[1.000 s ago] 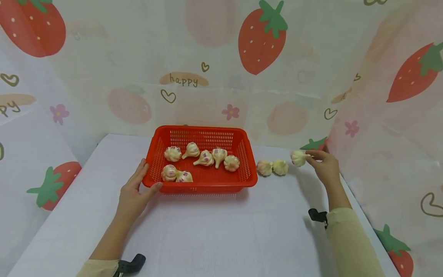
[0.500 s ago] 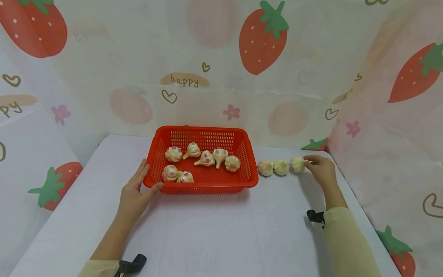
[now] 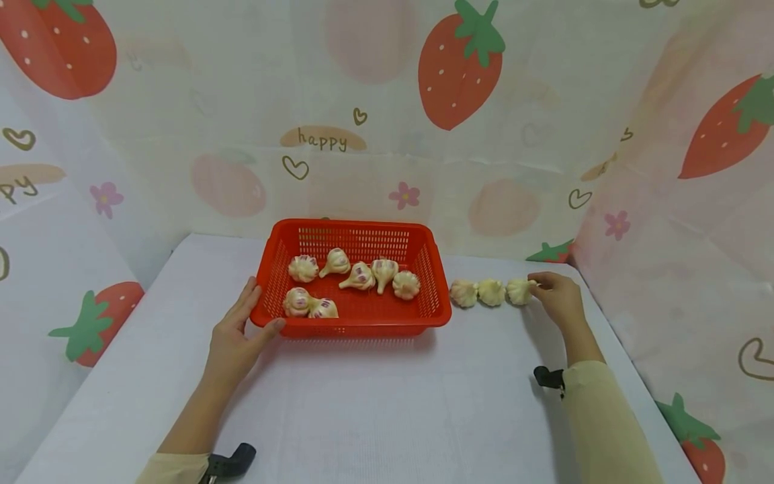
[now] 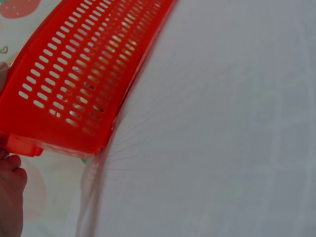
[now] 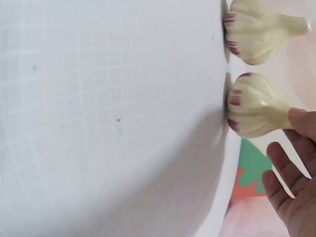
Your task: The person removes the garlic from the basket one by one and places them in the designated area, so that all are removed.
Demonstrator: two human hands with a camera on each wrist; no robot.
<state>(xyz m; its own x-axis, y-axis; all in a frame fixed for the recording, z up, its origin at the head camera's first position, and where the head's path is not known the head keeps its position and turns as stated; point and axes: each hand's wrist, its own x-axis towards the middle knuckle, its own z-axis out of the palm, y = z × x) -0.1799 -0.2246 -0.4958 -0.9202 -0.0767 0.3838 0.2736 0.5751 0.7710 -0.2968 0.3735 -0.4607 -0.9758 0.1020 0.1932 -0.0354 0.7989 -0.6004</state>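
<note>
My left hand [image 3: 232, 339] grips the left end of a red plastic basket [image 3: 357, 323], its thumb at the front rim. In the left wrist view, curled fingers [image 4: 12, 170] show by the basket's rim. Several garlic bulbs [image 3: 361, 276] lie inside the basket. My right hand [image 3: 561, 300] pinches the stem of a garlic bulb [image 3: 518, 292] that stands on the table at the right end of a short row. Two more garlic bulbs, one in the middle [image 3: 491, 292] and one beside the basket [image 3: 463, 294], make up the row. The right wrist view shows thumb and finger on the stem.
A white cloth covers the table [image 3: 387, 403]. A strawberry-print curtain [image 3: 363, 175] rises behind it and along both sides. The basket stands at the back middle of the table, close to the back curtain.
My right hand has brought its garlic bulb down and slightly left, from above the table into line with the other two. The left hand and basket have stayed put.
</note>
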